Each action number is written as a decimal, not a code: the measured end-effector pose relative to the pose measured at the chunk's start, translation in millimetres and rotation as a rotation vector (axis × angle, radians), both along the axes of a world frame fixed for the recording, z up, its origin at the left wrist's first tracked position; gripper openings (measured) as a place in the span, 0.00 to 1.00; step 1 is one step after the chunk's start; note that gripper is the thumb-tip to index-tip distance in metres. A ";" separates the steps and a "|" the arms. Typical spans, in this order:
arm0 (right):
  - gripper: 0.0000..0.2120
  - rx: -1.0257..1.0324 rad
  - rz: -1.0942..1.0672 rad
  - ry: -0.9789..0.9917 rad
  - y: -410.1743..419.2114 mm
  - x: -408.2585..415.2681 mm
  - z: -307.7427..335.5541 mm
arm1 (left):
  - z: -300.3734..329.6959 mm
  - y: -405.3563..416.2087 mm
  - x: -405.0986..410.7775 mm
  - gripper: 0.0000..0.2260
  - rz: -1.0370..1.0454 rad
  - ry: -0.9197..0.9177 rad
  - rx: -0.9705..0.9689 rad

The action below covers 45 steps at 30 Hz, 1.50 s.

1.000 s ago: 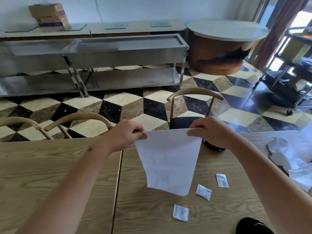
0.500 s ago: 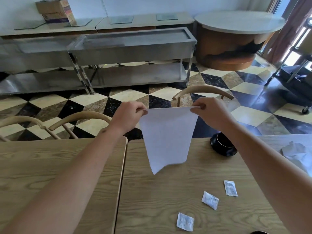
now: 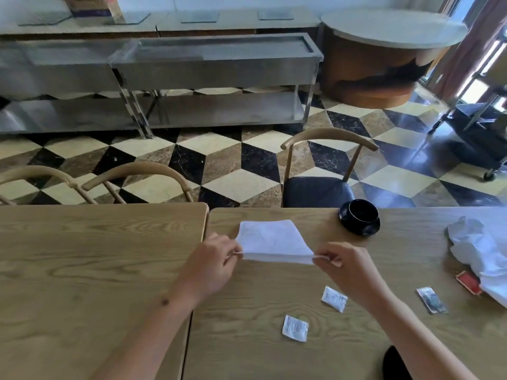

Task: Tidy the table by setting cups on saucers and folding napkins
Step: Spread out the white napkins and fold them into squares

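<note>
A white napkin (image 3: 271, 239) lies on the wooden table (image 3: 274, 352), its far part flat and its near edge lifted. My left hand (image 3: 211, 263) pinches the near left corner and my right hand (image 3: 348, 267) pinches the near right corner. A black cup (image 3: 359, 212) stands on a black saucer (image 3: 369, 229) near the table's far edge, to the right of the napkin. Crumpled white napkins (image 3: 482, 250) lie at the right edge. A dark round object (image 3: 395, 364) shows at the bottom edge, partly hidden by my right arm.
Small sachets (image 3: 295, 327) (image 3: 334, 298) (image 3: 432, 300) and a red packet (image 3: 469, 282) lie on the table near my right arm. A second table (image 3: 82, 270) adjoins on the left. Chairs (image 3: 323, 165) stand along the far side. Steel counters and a trolley stand beyond.
The napkin hung in the air from both hands; now both hands have come down toward me and the napkin rests on the table, still pinched at its near corners.
</note>
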State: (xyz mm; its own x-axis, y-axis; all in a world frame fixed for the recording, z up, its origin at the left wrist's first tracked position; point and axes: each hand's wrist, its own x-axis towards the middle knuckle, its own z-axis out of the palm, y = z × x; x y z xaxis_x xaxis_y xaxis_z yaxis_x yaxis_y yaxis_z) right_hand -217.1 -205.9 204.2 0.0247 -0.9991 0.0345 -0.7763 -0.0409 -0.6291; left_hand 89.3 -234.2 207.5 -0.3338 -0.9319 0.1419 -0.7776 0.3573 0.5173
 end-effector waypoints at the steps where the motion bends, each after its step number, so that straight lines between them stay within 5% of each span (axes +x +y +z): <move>1: 0.10 0.077 0.002 0.017 15.6 0.2 -13.0 | -16.3 16.3 1.4 0.03 0.002 0.002 0.071; 11: 0.02 0.575 0.096 0.068 94.5 3.9 -106.1 | -118.7 108.2 5.6 0.08 -0.096 -0.149 0.826; 20: 0.15 0.596 0.004 0.067 45.3 2.4 -117.2 | -122.2 55.7 -2.3 0.09 0.067 -0.007 0.747; 29: 0.16 0.483 -0.067 -0.065 -70.8 0.4 -132.9 | -144.2 -51.4 -13.7 0.08 0.223 0.063 0.646; 33: 0.03 0.591 -0.051 -0.062 -125.2 -3.4 -163.1 | -167.6 -96.4 -20.7 0.09 0.217 0.018 0.702; 38: 0.09 0.664 -0.054 -0.018 -162.6 -0.1 -198.9 | -196.6 -131.8 -27.1 0.07 0.290 -0.045 0.742; 45: 0.05 0.668 -0.047 0.015 -172.1 5.5 -218.1 | -218.7 -148.1 -26.5 0.08 0.400 -0.115 0.740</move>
